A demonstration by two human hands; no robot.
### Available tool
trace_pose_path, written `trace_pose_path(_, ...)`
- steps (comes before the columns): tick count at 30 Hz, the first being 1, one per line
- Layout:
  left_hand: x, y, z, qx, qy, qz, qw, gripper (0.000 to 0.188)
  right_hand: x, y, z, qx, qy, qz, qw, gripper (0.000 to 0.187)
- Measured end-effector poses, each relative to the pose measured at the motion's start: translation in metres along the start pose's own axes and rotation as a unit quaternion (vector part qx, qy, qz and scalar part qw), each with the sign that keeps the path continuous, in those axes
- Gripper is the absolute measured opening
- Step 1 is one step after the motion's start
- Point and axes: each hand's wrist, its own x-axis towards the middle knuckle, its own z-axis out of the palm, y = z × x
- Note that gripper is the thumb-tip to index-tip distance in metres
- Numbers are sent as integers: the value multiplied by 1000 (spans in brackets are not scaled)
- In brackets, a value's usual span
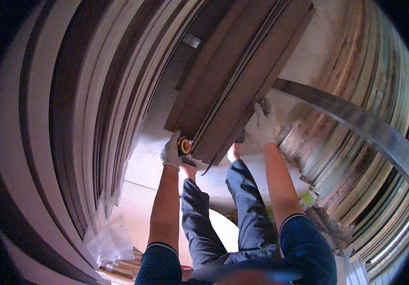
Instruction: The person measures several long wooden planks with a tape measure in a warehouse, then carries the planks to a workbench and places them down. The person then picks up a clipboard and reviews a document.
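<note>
My left hand [170, 151], in a pale glove, is closed around a black tape measure [184, 146] with an orange centre. It is at the near end of a long dark brown board [202, 83], its fingertips beside the board's corner. A second dark brown board [245, 97] lies parallel on the right, with thin dark strips [235, 76] running between the two. My right hand [265, 128], gloved too, is by that second board's right edge. Blur smears its fingers, and a small dark shape shows beside them; whether it grips anything cannot be made out.
Tall stacks of brown and grey panels [83, 95] line the left. Rough, worn boards [356, 80] are stacked on the right, with a curved-looking grey metal bar [351, 116] in front. Crumpled clear plastic [111, 240] hangs at lower left. My feet stand just beyond the boards' near end.
</note>
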Motion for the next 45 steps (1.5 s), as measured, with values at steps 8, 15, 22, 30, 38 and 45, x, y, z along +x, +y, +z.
trace_pose_path(8, -81, -28, -37, -73, -8, -147, 986, 26, 40, 27, -1, 283, -103, 92, 949, 63)
trace_pose_path(15, -97, -62, 14, -138, -102, -128, 977, 30, 30, -12, -20, 169, -125, 110, 971, 75)
trace_pose_path(22, -98, -72, 45, -105, 17, -110, 988, 40, 37, -5, 1, 493, -135, 158, 845, 55)
trace_pose_path(30, -114, -70, 49, -165, -13, -75, 983, 41, 38, -14, -10, 434, -127, 166, 876, 71)
trace_pose_path(38, -114, -65, 46, -190, -18, -96, 977, 43, 30, -32, -22, 339, -143, 133, 920, 81)
trace_pose_path(45, -89, -60, 62, -190, -112, -115, 969, 47, 60, -6, 4, 191, -97, 74, 974, 73)
